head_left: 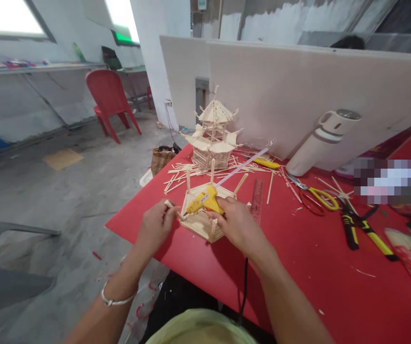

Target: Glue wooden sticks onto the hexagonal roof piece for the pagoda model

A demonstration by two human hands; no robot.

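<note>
My right hand (239,224) is closed around a yellow hot glue gun (205,201). The gun's nozzle points left and down at a hexagonal base of wooden sticks (202,220) on the red table (298,267). A clear glue stick (243,166) pokes out of the gun's back. My left hand (155,224) pinches a short wooden stick (171,206) at the base's left corner. Several upright posts rise from the base. Behind it stands a finished stick pagoda (213,136).
Loose sticks (180,174) lie around the pagoda. A ruler (257,198), yellow-handled scissors (316,196), black-and-yellow pliers (363,229) and a white flask (321,143) lie to the right. A white board (298,91) backs the table. A red chair (110,102) stands on the floor.
</note>
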